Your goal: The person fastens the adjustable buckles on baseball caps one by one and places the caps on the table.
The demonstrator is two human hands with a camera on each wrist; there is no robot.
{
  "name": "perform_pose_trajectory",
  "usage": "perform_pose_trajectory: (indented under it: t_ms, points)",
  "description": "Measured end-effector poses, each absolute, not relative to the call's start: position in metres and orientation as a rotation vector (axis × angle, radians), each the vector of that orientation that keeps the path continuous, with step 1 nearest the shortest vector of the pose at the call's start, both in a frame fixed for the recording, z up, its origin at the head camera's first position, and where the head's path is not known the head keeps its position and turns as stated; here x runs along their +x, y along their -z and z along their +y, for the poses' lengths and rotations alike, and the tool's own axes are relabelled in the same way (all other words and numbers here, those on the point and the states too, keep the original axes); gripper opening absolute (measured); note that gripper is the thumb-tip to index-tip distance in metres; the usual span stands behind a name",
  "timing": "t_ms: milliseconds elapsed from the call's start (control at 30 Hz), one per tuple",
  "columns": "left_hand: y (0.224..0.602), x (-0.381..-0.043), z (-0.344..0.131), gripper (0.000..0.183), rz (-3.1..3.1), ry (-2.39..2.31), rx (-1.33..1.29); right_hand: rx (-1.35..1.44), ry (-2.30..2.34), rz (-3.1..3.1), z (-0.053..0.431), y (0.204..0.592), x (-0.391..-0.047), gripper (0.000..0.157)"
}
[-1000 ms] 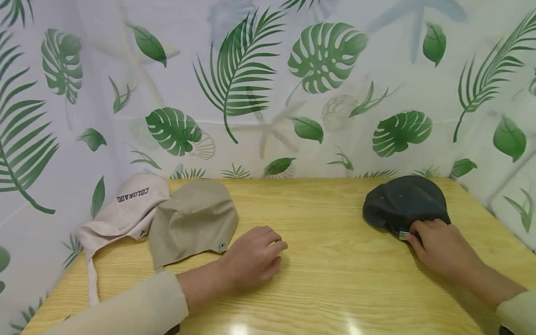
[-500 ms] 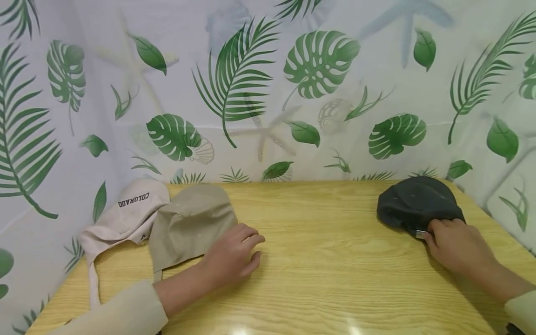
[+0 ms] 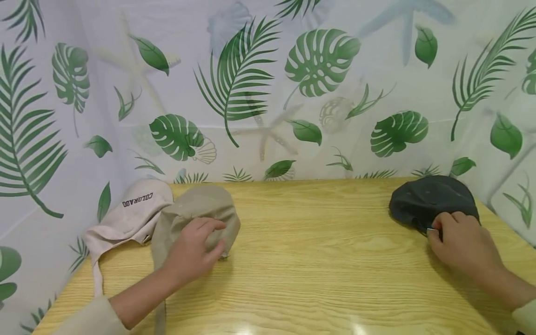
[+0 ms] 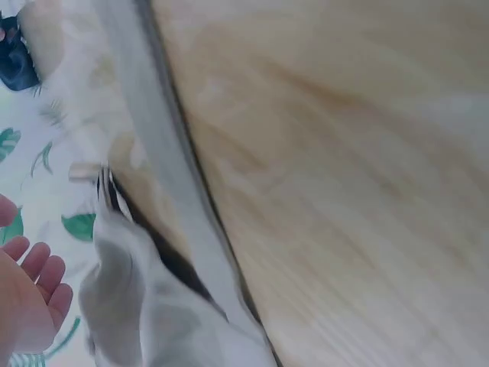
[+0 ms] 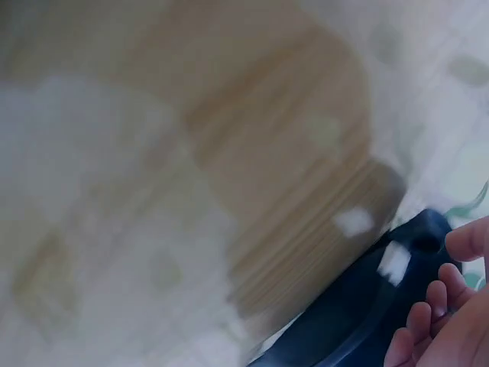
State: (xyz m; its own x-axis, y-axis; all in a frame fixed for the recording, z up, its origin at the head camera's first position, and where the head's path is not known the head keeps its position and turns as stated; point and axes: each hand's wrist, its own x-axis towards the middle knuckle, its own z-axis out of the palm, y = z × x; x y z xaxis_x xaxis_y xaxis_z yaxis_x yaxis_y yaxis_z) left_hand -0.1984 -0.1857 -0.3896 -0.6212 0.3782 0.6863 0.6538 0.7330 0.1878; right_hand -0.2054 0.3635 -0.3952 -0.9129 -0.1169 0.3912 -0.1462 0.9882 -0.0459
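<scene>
In the head view my left hand is over the khaki cap, its fingers bent loosely and holding nothing; whether it touches the cap cannot be told. The left wrist view shows those fingers apart from the pale cloth and strap of the cap. At the right, my right hand holds the near rim of a black cap, thumb beside the metal buckle. In the right wrist view curled fingers lie against the dark cap; the far rim is hidden.
A cream cap lettered COLORADO lies at the far left, touching the khaki cap, its strap hanging toward the near edge. The wooden table ends at a leaf-printed cloth behind and on both sides.
My left hand has moved left, from beside the khaki cap to over it. The right hand and black cap have shifted right together.
</scene>
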Motion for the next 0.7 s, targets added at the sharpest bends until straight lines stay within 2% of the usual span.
perform_pose_trajectory:
  t_ms: [433, 700]
  points:
    - [0.39, -0.204, -0.232, 0.026, -2.159, 0.571, -0.582, 0.317, -0.3, -2.903, 0.29, 0.392, -0.207, 0.016]
    - [0.402, -0.218, -0.244, 0.055, -2.235, 0.597, -0.469, 0.421, -0.408, -2.89, 0.244, 0.394, -0.213, 0.013]
